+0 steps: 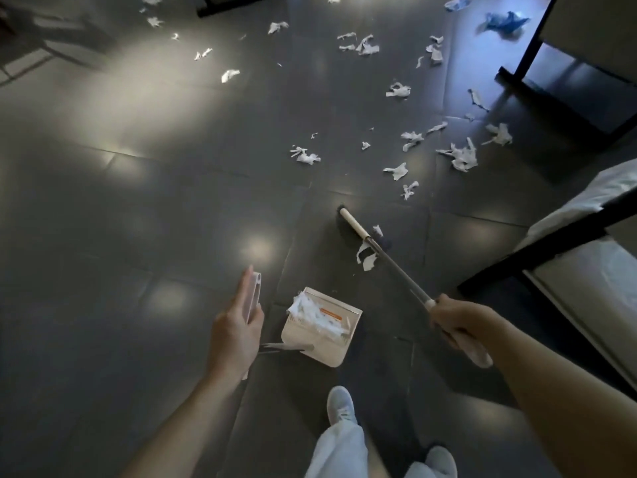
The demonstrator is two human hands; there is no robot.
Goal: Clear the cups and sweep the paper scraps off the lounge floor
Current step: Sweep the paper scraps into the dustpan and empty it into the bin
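The floor [138,201] is laid with large dark grey tiles, glossy enough to throw back soft patches of light at the upper left and centre of the frame. Black furniture frames [527,53] stand along the upper right and right edges, and a white cushion or bedding [586,198] shows at the right edge behind one of them.

White paper scraps [462,157] lie scattered across the upper middle and upper right of the frame. There are well over twenty, too many and too small to count exactly. Two bluish crumpled pieces [503,22] lie near the top right.

One broom [348,225] rests its dark bristles on the floor just right of centre, with its grey shaft running down to the lower right. Two torn scraps [365,257] lie right beside the broom head. The right hand [458,322] is wrapped tightly round the upper part of the shaft.

One cream dustpan [324,329] is low in the centre, and a heap of white scraps [310,312] is already inside it next to an orange label. The left hand [238,326] holds the top of the dustpan's upright white handle [253,294], with the fingers laid nearly straight along one side and the thumb against the other.

Two grey shoes [341,405] and pale trouser legs [337,450] show at the bottom centre.
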